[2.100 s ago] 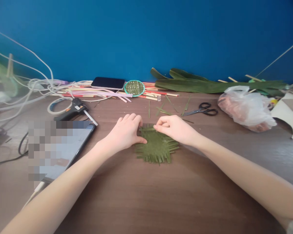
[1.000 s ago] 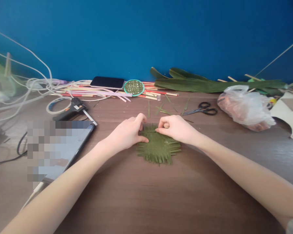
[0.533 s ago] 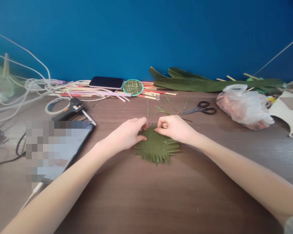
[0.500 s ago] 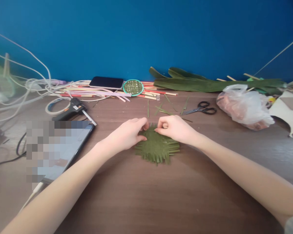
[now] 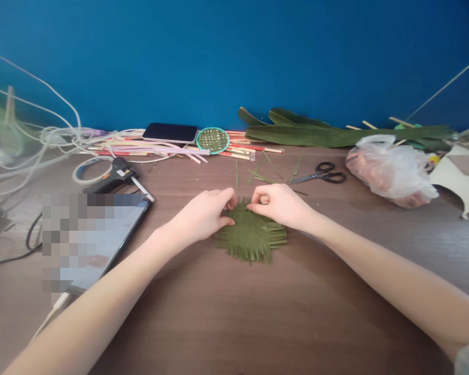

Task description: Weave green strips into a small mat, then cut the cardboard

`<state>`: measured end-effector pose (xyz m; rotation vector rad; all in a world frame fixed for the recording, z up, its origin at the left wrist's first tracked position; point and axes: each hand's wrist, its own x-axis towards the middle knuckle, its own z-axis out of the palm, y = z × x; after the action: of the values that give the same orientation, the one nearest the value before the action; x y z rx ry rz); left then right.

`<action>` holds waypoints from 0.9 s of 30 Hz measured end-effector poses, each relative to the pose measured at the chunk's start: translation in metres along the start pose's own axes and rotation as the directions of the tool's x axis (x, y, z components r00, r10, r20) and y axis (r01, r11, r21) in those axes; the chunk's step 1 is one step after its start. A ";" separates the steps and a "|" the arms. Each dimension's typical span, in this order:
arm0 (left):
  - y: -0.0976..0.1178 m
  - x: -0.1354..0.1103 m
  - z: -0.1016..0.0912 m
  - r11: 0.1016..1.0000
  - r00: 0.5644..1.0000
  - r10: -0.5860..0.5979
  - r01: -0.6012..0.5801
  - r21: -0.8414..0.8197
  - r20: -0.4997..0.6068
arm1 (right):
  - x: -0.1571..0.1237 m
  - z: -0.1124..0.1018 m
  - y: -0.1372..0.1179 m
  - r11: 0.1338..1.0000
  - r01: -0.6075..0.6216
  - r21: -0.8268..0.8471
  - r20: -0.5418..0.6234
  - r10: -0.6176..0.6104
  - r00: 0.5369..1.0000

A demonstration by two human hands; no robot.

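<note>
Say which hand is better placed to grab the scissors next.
Probably the right hand: the scissors lie just beyond it, to its right. The left hand is farther off, at the green mat's left side.

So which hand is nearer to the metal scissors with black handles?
Right: the right hand is left of the scissors, closer to the person; the left hand is farther left, at the left side of the woven green-leaf mat.
</note>
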<state>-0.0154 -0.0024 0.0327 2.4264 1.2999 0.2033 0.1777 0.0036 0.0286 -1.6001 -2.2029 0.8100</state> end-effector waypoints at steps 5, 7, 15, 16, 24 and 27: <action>-0.002 0.000 -0.002 0.999 1.000 0.000 0.001 -0.042 0.011 | -0.003 -0.004 -0.002 0.953 0.104 0.284 -0.014 -0.105 0.994; -0.003 -0.001 -0.003 0.998 1.000 0.006 -0.005 -0.068 0.013 | -0.004 -0.005 -0.003 0.927 0.190 0.323 -0.043 -0.186 0.982; -0.003 -0.003 -0.004 0.996 0.999 0.018 -0.021 -0.089 -0.027 | -0.005 0.002 -0.005 0.873 0.456 0.174 -0.109 -0.444 0.890; -0.002 -0.003 -0.005 0.995 0.999 0.012 -0.015 -0.100 -0.031 | -0.005 0.003 -0.005 0.869 0.466 0.169 -0.097 -0.456 0.885; -0.002 -0.002 -0.004 0.992 0.998 -0.023 0.016 -0.128 -0.051 | -0.005 0.003 -0.005 0.830 0.517 0.209 -0.059 -0.517 0.854; -0.003 -0.002 -0.005 0.988 0.998 -0.044 0.037 -0.147 -0.041 | -0.004 0.002 -0.005 0.861 0.460 0.216 -0.087 -0.452 0.888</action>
<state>-0.0198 -0.0016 0.0361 2.2829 1.3039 0.3308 0.1743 -0.0017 0.0301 -0.9162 -2.2320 0.8434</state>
